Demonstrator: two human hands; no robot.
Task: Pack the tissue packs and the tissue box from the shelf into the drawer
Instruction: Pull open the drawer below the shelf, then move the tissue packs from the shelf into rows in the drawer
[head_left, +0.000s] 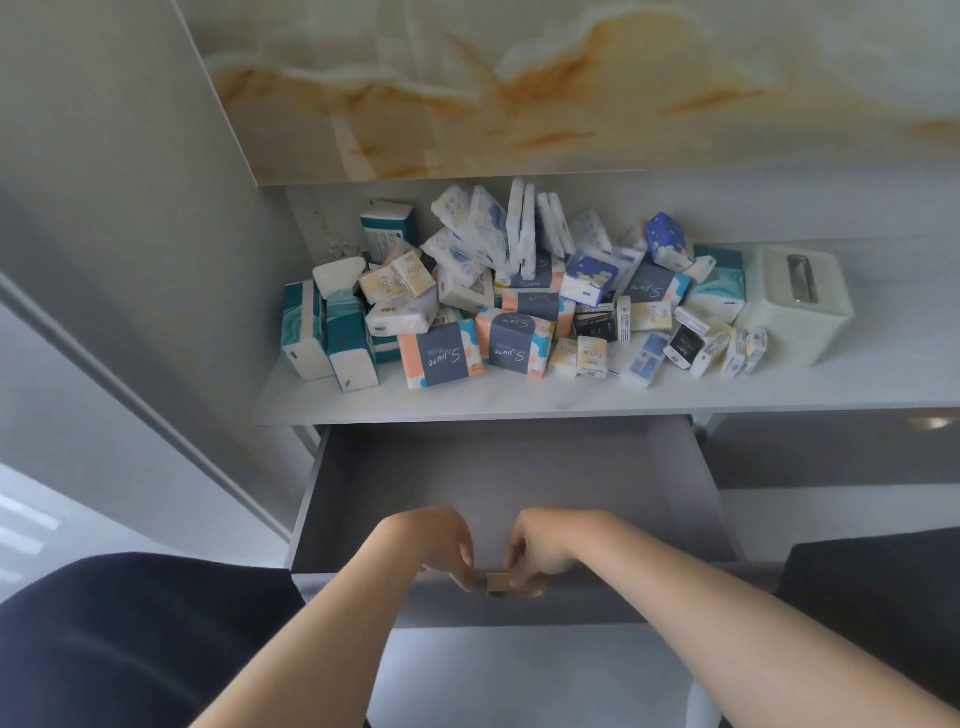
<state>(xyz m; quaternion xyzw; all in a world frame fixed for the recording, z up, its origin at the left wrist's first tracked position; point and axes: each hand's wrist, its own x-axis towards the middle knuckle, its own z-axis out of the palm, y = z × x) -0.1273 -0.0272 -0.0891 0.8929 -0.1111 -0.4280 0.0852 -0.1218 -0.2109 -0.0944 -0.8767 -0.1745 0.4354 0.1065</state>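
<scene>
At the front edge of the open drawer (509, 483), your 2 hands meet close together. Your left hand (441, 543) curls its fingers (464, 574) down over the drawer's front panel, just beside the small tan handle (506, 584). Your right hand (545, 543) has its fingers bent around that handle. Above the drawer, on the shelf (571, 400), the tissue packs (511, 338) lie in 1 loose heap, some upright and some tipped over. The pale tissue box (795, 306) stands on the same shelf at the heap's right end, just beside the nearest packs, with its slot facing up.
</scene>
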